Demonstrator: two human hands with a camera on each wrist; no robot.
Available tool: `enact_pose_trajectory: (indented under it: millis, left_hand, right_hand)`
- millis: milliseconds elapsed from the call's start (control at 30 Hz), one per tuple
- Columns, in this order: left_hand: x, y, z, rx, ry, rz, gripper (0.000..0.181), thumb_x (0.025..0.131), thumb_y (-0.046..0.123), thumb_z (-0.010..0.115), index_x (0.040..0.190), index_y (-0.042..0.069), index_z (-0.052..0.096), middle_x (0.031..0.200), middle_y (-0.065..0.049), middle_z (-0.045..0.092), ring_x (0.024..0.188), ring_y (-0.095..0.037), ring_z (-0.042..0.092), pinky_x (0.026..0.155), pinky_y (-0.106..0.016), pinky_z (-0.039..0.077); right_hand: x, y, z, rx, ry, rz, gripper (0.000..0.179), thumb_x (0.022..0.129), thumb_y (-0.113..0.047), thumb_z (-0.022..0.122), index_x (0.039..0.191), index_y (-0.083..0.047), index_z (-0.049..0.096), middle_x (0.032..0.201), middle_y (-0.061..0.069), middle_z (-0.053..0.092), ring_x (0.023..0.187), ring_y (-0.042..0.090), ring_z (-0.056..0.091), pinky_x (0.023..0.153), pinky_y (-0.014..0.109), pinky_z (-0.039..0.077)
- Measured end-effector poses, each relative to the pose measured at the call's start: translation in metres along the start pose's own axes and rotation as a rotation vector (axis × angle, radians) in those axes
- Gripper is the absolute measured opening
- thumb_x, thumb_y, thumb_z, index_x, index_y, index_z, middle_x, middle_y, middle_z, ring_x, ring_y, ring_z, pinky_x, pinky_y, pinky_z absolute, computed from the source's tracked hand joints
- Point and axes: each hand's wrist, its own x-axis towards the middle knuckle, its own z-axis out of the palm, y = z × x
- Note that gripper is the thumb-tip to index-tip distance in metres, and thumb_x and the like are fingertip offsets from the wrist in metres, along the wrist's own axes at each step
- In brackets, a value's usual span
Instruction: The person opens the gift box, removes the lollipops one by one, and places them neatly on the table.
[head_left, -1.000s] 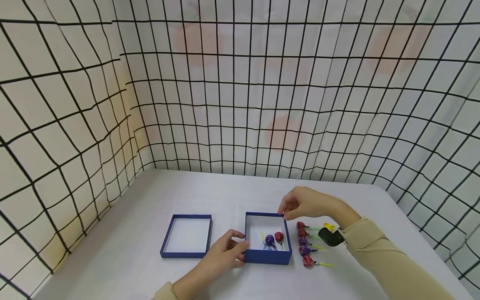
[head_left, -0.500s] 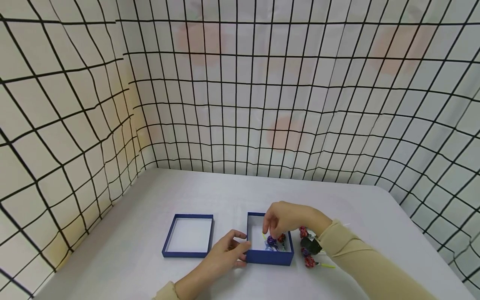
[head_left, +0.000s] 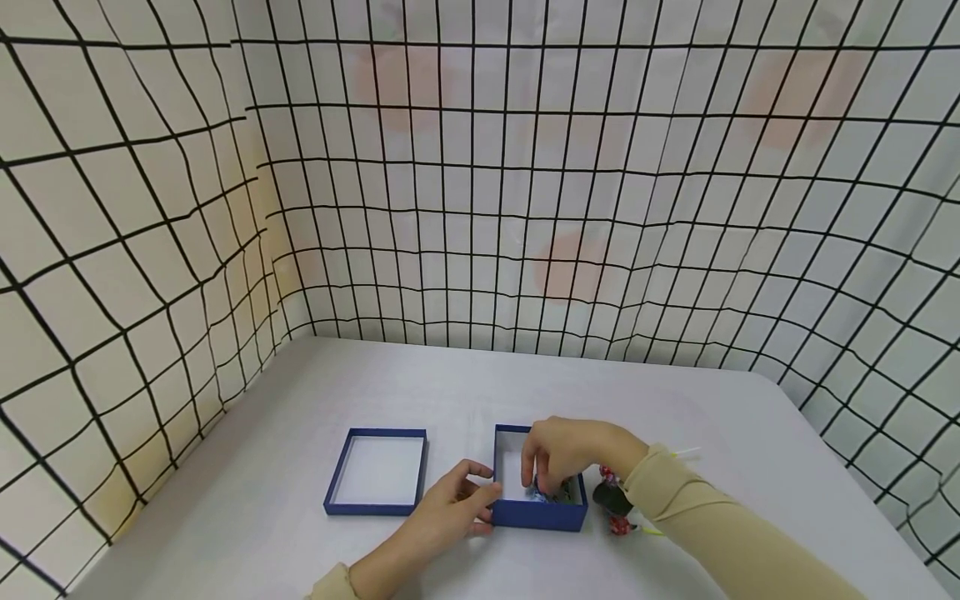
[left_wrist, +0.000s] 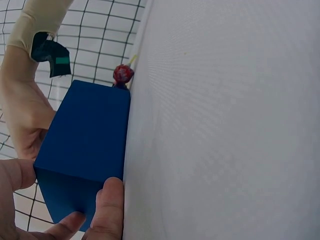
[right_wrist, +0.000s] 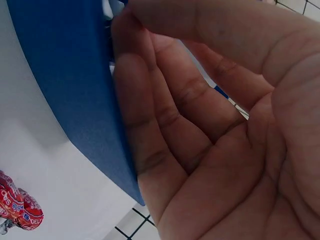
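A blue box (head_left: pixel 537 516) with a white inside sits on the white table, holding a few wrapped lollipops (head_left: pixel 542 493) mostly covered by fingers. My left hand (head_left: pixel 450 507) grips its left side, thumb at the rim and fingertips on the outer wall, as the left wrist view also shows on the blue box (left_wrist: pixel 92 130). Inside the box my right hand (head_left: pixel 562 450) reaches down with thumb and forefinger pinched together at a lollipop; its tip area is partly hidden. In the right wrist view those fingers (right_wrist: pixel 135 85) lie along the box wall.
To the left lies a shallow blue-edged lid (head_left: pixel 375 508), inner side up. Right of the box runs a row of lollipops (head_left: pixel 621 525), largely hidden under the right wrist and its black wrist device (head_left: pixel 613 498). Black netting (head_left: pixel 487 275) stands behind and beside the table.
My right hand has moved from the box's far right corner over and down into the box, onto the lollipops there. The left hand stays at the box's left side.
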Motion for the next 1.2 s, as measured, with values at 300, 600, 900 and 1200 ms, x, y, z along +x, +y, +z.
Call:
enact_pose_trajectory:
  millis: [300, 600, 900, 1200]
  left_hand:
    - [-0.001, -0.002, -0.001, -0.019, -0.01, 0.009, 0.042, 0.107, 0.029, 0.068, 0.138, 0.003, 0.059, 0.103, -0.009, 0.068, 0.086, -0.016, 0.068, 0.077, -0.034, 0.068]
    - [0.0, -0.003, -0.001, -0.027, -0.018, 0.023, 0.042, 0.107, 0.028, 0.067, 0.139, 0.002, 0.058, 0.104, -0.009, 0.067, 0.086, -0.016, 0.068, 0.078, -0.034, 0.069]
    - [0.0, -0.003, -0.001, -0.024, -0.017, 0.018, 0.042, 0.107, 0.028, 0.067, 0.138, 0.002, 0.058, 0.104, -0.009, 0.067, 0.086, -0.016, 0.068, 0.078, -0.034, 0.069]
    - [0.001, -0.004, 0.0, -0.029, -0.016, 0.028, 0.043, 0.106, 0.029, 0.069, 0.137, 0.001, 0.058, 0.102, -0.01, 0.067, 0.085, -0.016, 0.068, 0.076, -0.034, 0.068]
  right_hand:
    - [0.001, -0.012, 0.006, -0.042, 0.018, 0.064, 0.028, 0.08, 0.011, 0.084, 0.08, -0.018, 0.083, 0.069, -0.004, 0.074, 0.066, 0.009, 0.064, 0.06, 0.024, 0.053]
    - [0.008, -0.014, 0.014, -0.065, 0.013, 0.106, 0.024, 0.083, 0.007, 0.083, 0.082, -0.017, 0.084, 0.073, 0.001, 0.077, 0.064, 0.012, 0.069, 0.066, 0.033, 0.065]
    - [0.012, -0.017, 0.014, -0.065, 0.131, 0.14, 0.017, 0.081, 0.003, 0.089, 0.076, -0.011, 0.08, 0.07, -0.001, 0.073, 0.062, 0.013, 0.067, 0.061, 0.029, 0.061]
    - [0.014, -0.019, 0.011, 0.07, 0.175, 0.178, 0.014, 0.083, 0.006, 0.087, 0.08, -0.004, 0.079, 0.076, 0.004, 0.076, 0.067, 0.017, 0.077, 0.065, 0.026, 0.066]
